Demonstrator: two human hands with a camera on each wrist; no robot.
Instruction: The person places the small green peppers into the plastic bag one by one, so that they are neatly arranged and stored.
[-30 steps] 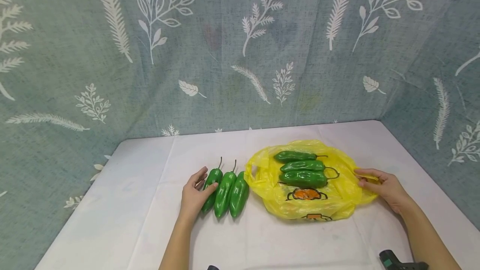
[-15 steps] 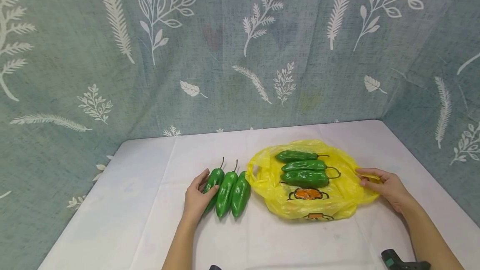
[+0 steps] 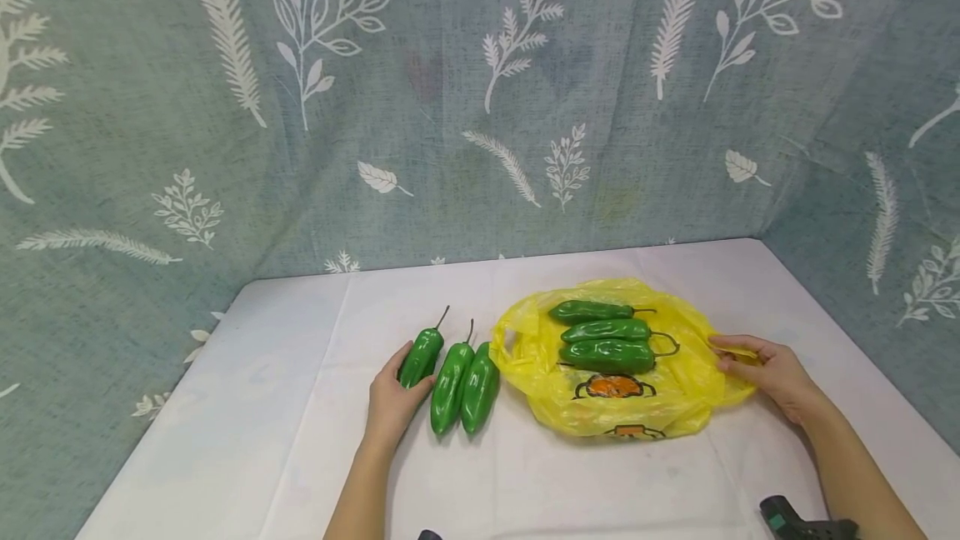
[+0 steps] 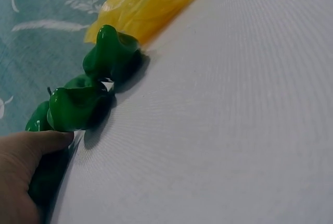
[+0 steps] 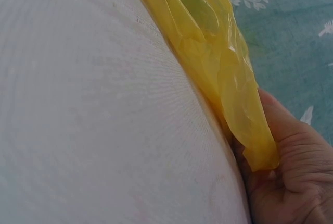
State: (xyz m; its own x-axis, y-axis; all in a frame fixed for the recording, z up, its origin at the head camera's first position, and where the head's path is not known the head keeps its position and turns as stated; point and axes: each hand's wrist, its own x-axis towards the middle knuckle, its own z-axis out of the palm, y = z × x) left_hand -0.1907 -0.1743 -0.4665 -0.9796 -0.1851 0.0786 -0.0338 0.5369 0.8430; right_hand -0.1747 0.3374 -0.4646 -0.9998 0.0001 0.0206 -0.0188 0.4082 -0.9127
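Observation:
My left hand (image 3: 392, 407) grips the leftmost green pepper (image 3: 422, 357), thumb on its right side, its stem pointing away from me. Two more green peppers, a middle one (image 3: 452, 388) and a right one (image 3: 480, 390), lie side by side just right of that hand. In the left wrist view the thumb (image 4: 49, 141) shows against the held pepper (image 4: 47, 179). A yellow plastic bag (image 3: 540, 407) lies flat at the right with three green peppers (image 3: 606, 355) on it. My right hand (image 3: 776, 377) pinches the bag's right end, also seen in the right wrist view as gathered yellow plastic (image 5: 239, 94).
A white cloth (image 3: 315, 457) covers the table. Behind and beside it hangs a grey-green curtain (image 3: 450, 232) with white leaf prints. A dark device (image 3: 802, 521) sits at my right forearm, and a dark tip (image 3: 429, 535) shows at the bottom edge.
The leftmost pepper has shifted slightly away from me in my left hand's grip, its stem end now farther forward than its neighbours'. My right hand and the bag stay in place.

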